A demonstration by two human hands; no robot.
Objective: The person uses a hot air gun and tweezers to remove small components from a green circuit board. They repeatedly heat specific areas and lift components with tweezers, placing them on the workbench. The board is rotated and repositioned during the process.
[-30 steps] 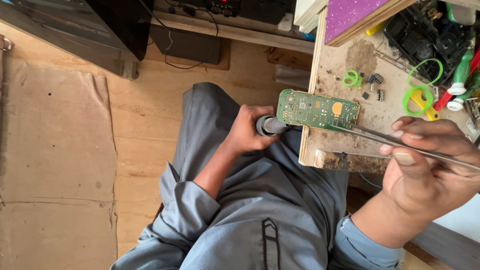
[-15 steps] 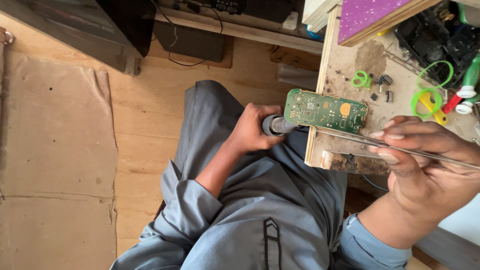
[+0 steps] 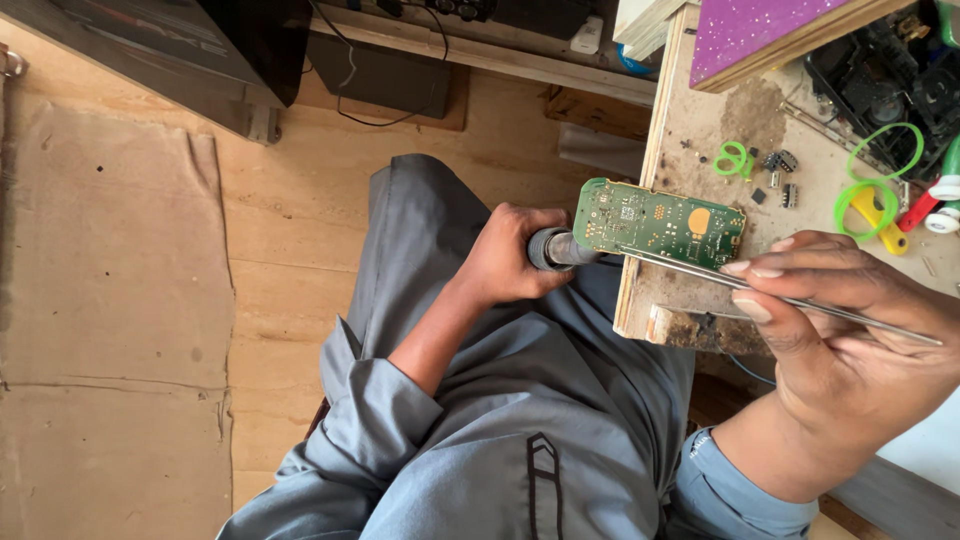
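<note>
1. The left hand is wrapped in a fist around the dark handle of a soldering tool, its fingers closed tight on the grip; the tool's front end reaches under the near end of the circuit board.
2. The green circuit board lies at the worn edge of the wooden desk, its left end hanging a little over the edge, with a round orange patch on its face.
3. The right hand pinches a pair of slim metal tweezers between thumb and fingers, which are narrow and pressed on the shafts; the tweezer tip lies on the lower edge of the board.
4. On the desk beyond the board sit small dark parts, a small green ring and a larger green loop of wire, well apart from the board.
5. A purple glittery panel lies along the far side of the desk.
6. The person wears grey clothing, and a cardboard sheet lies on the floor to the left.
</note>
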